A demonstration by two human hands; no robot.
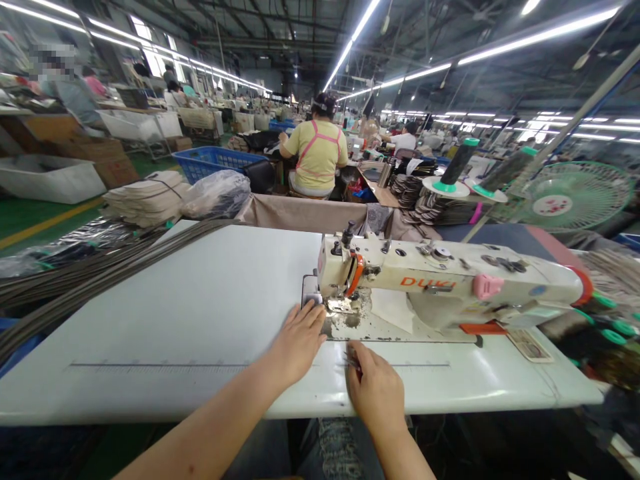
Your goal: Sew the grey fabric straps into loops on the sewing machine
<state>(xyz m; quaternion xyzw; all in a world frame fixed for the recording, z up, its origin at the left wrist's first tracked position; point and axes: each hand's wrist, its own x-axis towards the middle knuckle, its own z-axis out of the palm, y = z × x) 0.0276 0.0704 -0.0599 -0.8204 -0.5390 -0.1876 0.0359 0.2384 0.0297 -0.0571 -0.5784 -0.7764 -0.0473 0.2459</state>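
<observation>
A: Rt hand (375,393), what do I have?
B: I read it closed on small snips (353,363), lower centre, mostly hidden by the fingers, so prob held ready in the palm.
A: Lt hand (297,340)?
B: Open, palm down on the white sewing table (165,313), just left of the presser foot (340,305), prob bracing.
A: Beyond that?
B: Cream sewing mach (440,283) at right, set into the table so its foot sits within reach. Dark strips (75,283) lie along the table's left edge, for easy access. Thread cones (457,163) upper right; person in yellow shirt (317,150) top centre, w/ blue basket (215,163) to their left in frame.
</observation>
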